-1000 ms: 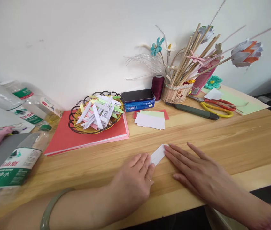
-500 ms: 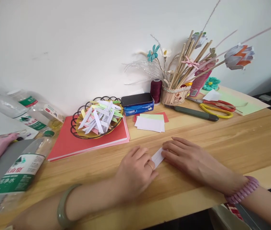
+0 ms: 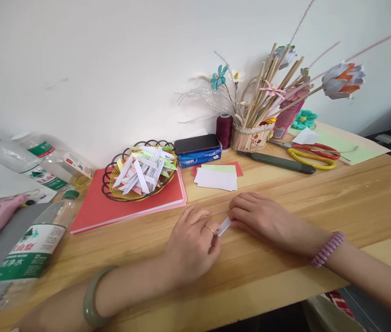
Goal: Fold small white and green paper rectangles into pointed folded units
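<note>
Low over the wooden table, a narrow white paper strip (image 3: 224,226) runs between my two hands. My left hand (image 3: 193,246), with a ring on one finger, pinches the strip's near left end between thumb and fingers. The far right end is gripped by my right hand (image 3: 263,221), whose curled fingers cover it. Beyond the hands lies a small stack of white paper pieces (image 3: 215,179), with green and red pieces showing beneath. A wire basket (image 3: 126,198) of folded paper strips rests on red paper sheets (image 3: 90,210) to the left.
Plastic bottles (image 3: 26,249) and a pink glue gun (image 3: 5,214) lie on the left. At the back are a phone (image 3: 197,144) on a blue packet, a thread spool (image 3: 224,131) and a stick holder (image 3: 251,139) with paper flowers. Scissors (image 3: 313,158) and a dark-green-handled tool (image 3: 281,163) lie right.
The paper between my hands now looks narrower. My right hand has shifted left and its fingers have curled in; my left hand has moved slightly left.
</note>
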The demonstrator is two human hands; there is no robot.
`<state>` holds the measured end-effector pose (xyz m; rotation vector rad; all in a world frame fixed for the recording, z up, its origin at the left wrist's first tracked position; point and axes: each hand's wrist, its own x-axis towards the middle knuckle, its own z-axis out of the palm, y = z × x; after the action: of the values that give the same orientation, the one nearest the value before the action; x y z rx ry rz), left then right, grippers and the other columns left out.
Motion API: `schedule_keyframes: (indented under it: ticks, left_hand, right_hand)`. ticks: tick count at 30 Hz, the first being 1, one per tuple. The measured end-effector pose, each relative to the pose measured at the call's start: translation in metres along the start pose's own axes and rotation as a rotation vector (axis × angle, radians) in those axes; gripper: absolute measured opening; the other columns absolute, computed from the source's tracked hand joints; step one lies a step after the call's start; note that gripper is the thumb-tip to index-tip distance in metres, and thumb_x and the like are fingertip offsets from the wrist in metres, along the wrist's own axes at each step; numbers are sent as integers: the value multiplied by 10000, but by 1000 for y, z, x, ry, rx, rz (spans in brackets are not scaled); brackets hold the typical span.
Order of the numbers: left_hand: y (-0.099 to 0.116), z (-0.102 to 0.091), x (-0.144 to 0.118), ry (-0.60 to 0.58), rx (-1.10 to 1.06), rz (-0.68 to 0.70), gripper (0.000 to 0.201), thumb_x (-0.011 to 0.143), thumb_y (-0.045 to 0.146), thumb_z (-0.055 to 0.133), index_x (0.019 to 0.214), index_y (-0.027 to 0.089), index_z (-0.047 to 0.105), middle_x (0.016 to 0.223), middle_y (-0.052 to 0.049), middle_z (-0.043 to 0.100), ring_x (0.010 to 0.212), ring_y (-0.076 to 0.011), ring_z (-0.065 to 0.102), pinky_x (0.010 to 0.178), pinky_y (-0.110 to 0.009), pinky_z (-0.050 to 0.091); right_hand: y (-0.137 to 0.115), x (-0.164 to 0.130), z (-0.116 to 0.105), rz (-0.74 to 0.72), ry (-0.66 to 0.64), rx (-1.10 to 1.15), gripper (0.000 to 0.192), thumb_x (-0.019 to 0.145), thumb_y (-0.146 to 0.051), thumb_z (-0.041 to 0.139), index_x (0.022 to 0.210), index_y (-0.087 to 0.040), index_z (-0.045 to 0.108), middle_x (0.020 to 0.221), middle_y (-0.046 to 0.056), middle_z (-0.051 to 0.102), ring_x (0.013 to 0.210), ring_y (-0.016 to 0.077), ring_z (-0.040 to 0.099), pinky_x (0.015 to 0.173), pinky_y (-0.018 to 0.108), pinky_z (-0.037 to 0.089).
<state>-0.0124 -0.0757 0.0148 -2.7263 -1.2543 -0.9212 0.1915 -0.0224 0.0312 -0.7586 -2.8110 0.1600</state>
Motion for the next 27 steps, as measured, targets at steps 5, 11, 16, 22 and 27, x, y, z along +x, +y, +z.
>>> schedule_keyframes:
  ticks: [5, 11, 16, 22, 27]
  left_hand:
    - [-2, -5, 5, -101, -139, -170, 75, 815, 138, 531, 782, 171, 590, 794, -34, 639, 869, -187, 570, 803, -352, 479]
    - [-5, -3, 6, -186, -161, -251, 59, 813, 137, 569, 774, 170, 598, 771, -14, 610, 861, -181, 539, 791, -335, 465]
    - [-8, -3, 6, -272, -58, -167, 80, 871, 176, 529, 885, 166, 607, 837, -26, 607, 896, -196, 497, 800, -342, 448]
    - [-12, -6, 4, -347, 116, 7, 288, 929, 175, 441, 1187, 223, 561, 786, -35, 543, 846, -197, 459, 769, -348, 428]
    - [-11, -7, 0, -347, 246, 157, 272, 920, 166, 458, 1164, 167, 578, 758, -41, 529, 825, -203, 459, 814, -405, 416]
  right_hand:
    - [5, 6, 8, 55, 15, -2, 229, 938, -279, 407, 779, -170, 532, 836, 60, 546, 795, 190, 484, 709, 323, 418]
    - [8, 12, 8, 73, -17, -48, 222, 918, -299, 445, 752, -173, 520, 814, 70, 552, 768, 209, 470, 694, 343, 391]
    - [12, 15, 5, 88, -45, -64, 221, 899, -321, 475, 733, -183, 523, 796, 65, 559, 759, 214, 475, 695, 352, 370]
    - [15, 11, 6, 199, -15, -24, 230, 890, -360, 483, 738, -189, 504, 812, 62, 546, 753, 204, 478, 698, 347, 375]
    - [16, 7, 7, 260, -7, 40, 218, 886, -370, 491, 759, -193, 498, 837, 54, 543, 787, 204, 487, 720, 350, 387]
